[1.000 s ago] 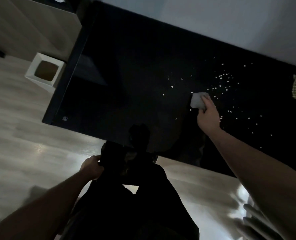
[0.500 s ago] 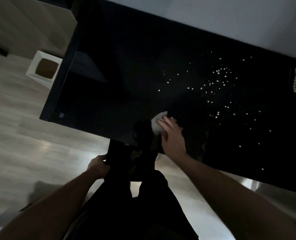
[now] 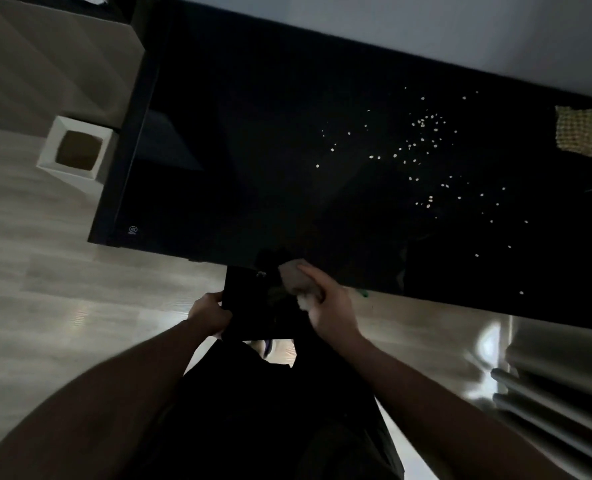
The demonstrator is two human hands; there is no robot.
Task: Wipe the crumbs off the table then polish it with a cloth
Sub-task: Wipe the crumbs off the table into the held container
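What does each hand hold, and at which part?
The right hand grips a pale wad by its near end. The left hand holds a dark tray at its left edge.

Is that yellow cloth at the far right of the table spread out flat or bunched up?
Spread flat, as far as shows. The yellow cloth lies as a flat squarish patch on the black table, its grid pattern showing; nobody touches it.

I stand in a dim room of a home: pale wood-plank floor (image 3: 45,271), a glossy black table (image 3: 253,150) against a plain wall (image 3: 460,26), and a small white square bin (image 3: 76,150) beside it.
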